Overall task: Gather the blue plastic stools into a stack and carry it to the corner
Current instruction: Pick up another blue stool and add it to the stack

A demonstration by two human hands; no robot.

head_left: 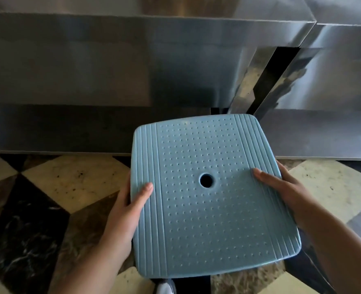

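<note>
No writing or brand mark can be read on the blue stool point(213, 196); its seat shows only raised dots, ribbed side bands and a round centre hole point(206, 180). The left hand point(131, 205) grips the seat's left edge, thumb on top, fingers curled beneath; the right hand point(281, 187) grips the right edge the same way. The stool is held above the chequered marble floor point(48, 187), before steel cabinets point(111, 71); its legs, and any stools beneath, are hidden by the seat; a shoe toe point(165, 287) is cut off at the bottom edge.
</note>
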